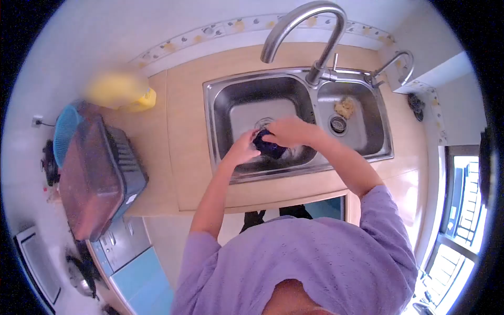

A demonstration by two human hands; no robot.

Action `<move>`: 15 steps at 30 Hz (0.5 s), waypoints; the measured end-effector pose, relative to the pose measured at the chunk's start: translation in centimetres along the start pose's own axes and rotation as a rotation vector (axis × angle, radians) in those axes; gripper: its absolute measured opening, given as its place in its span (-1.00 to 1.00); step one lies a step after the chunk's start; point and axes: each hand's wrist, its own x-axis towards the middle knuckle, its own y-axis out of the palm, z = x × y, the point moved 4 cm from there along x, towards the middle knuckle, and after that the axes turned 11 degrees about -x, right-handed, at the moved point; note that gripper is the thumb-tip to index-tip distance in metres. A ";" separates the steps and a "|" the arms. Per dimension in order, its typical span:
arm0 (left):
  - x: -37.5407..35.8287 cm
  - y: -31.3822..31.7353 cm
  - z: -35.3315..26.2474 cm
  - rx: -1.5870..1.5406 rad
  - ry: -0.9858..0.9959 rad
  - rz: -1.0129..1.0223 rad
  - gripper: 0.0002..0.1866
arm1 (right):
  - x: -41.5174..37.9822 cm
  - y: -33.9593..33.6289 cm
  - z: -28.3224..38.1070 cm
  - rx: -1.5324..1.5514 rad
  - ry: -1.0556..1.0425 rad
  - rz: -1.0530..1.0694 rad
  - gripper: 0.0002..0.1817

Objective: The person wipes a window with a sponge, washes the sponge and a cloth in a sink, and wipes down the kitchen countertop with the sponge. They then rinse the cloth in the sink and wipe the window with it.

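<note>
Over the larger left basin of the steel sink, both of my hands are at a small dark navy object. It could be a cup or a bunched cloth; the frame does not show which. My left hand grips its left side, with the fingers curled against it. From the upper right, my right hand has its fingers closed on the object's top edge. The basin's drain shows just behind the hands.
A tall curved faucet rises behind the sink, with a thinner tap to its right. A yellow sponge-like lump lies in the smaller basin. Left on the counter stand a dark plastic basket and a yellow container.
</note>
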 end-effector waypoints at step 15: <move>0.0 -2.4 -1.4 -0.029 -0.055 -0.245 -0.46 | -4.9 -8.4 -3.2 0.115 0.394 -0.527 -0.52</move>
